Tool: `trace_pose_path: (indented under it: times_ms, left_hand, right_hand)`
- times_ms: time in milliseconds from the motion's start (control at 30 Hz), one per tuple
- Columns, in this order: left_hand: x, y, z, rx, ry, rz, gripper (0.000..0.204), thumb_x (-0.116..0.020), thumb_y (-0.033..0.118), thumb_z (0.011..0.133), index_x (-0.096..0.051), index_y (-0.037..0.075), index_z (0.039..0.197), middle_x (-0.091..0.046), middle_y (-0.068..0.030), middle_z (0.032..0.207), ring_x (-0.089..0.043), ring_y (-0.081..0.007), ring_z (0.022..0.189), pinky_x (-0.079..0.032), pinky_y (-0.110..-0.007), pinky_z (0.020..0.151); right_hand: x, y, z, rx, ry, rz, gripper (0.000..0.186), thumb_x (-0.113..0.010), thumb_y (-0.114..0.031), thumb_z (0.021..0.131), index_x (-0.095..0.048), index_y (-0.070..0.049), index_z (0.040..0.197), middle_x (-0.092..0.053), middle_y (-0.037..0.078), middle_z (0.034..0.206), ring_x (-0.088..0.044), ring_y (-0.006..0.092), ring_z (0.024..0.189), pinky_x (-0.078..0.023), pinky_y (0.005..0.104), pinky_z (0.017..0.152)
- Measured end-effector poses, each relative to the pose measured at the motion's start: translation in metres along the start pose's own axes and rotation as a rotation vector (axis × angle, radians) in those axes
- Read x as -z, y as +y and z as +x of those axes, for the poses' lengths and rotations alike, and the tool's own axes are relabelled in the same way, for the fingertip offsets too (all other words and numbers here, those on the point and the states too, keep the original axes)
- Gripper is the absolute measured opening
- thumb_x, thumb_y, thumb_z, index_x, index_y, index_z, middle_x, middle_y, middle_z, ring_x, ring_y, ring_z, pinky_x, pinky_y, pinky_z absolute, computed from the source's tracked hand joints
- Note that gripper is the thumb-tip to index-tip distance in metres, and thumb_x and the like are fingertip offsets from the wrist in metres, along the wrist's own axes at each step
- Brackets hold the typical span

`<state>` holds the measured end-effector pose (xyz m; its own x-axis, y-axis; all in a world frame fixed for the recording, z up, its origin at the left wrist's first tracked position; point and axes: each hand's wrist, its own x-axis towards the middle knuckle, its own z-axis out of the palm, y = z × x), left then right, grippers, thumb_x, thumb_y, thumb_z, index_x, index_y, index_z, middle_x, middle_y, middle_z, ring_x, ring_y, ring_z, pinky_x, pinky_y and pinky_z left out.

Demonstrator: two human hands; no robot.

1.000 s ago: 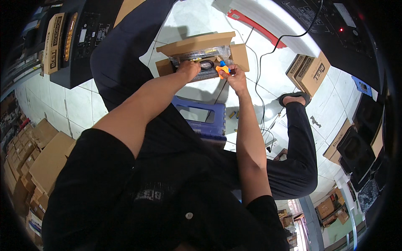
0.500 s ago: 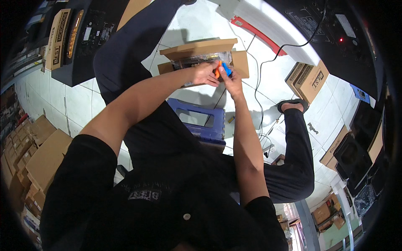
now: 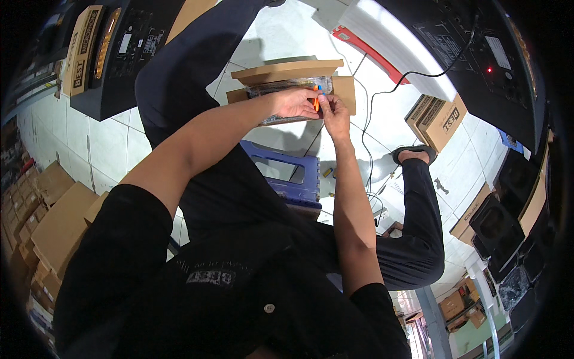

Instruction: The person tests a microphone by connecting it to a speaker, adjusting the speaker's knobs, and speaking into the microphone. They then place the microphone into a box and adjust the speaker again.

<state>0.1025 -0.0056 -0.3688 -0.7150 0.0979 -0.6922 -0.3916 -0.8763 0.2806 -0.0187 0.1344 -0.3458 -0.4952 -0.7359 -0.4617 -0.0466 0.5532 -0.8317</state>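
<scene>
A small orange-and-blue item (image 3: 316, 100) sits between my two hands, over an open cardboard box (image 3: 281, 72). My left hand (image 3: 294, 104) pinches it at its orange side, palm partly turned up. My right hand (image 3: 336, 115) closes on it from the right, with thumb and fingers near the blue part. Its exact kind is too small to make out. Inside the box lies a plastic-wrapped dark thing (image 3: 263, 90), partly hidden by my left hand and forearm.
A blue plastic stool (image 3: 305, 185) stands just below the box. Black cable (image 3: 372, 128) crosses the tiled floor to the right. Brown cartons (image 3: 442, 122) lie near my right foot. Large black speaker-like cabinets flank the upper corners, and more cartons (image 3: 66, 224) are stacked at left.
Less of the blue part shows now, and the orange part stands more upright between the fingers. My right hand has shifted slightly downward. Both hands stay over the box.
</scene>
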Motion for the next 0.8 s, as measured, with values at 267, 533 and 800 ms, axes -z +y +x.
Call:
trace_pose_path:
  times_ms: [267,533,800]
  left_hand:
    - [-0.002,0.006,0.0,0.036,0.033,0.083,0.055,-0.056,0.052,0.105,-0.053,0.002,0.129,-0.064,-0.0201,0.128,-0.065,-0.0291,0.122,-0.053,-0.043,0.107]
    - [0.032,-0.058,-0.034,0.168,0.572,2.013,0.056,-0.059,0.028,0.098,-0.052,-0.005,0.143,-0.063,-0.0281,0.136,-0.066,-0.0407,0.12,-0.054,-0.061,0.095]
    - [0.048,-0.056,-0.036,0.268,0.304,2.183,0.055,-0.061,0.017,0.094,-0.053,-0.016,0.137,-0.055,-0.0364,0.14,-0.057,-0.0502,0.128,-0.052,-0.064,0.097]
  right_hand:
    - [0.005,-0.011,0.009,0.266,-0.01,-0.344,0.036,-0.073,-0.028,0.095,-0.069,0.003,0.113,-0.071,0.027,0.095,-0.069,0.045,0.088,-0.054,0.0496,0.079]
    - [0.0,0.0,0.046,0.452,-0.247,-1.298,0.026,-0.056,-0.022,0.097,-0.076,-0.005,0.101,-0.068,0.012,0.12,-0.061,0.0288,0.118,-0.056,0.0386,0.095]
    - [-0.016,0.027,0.053,0.524,-0.2,-1.296,0.025,-0.053,-0.016,0.1,-0.072,-0.001,0.097,-0.064,0.01,0.122,-0.065,0.0276,0.111,-0.059,0.0399,0.091]
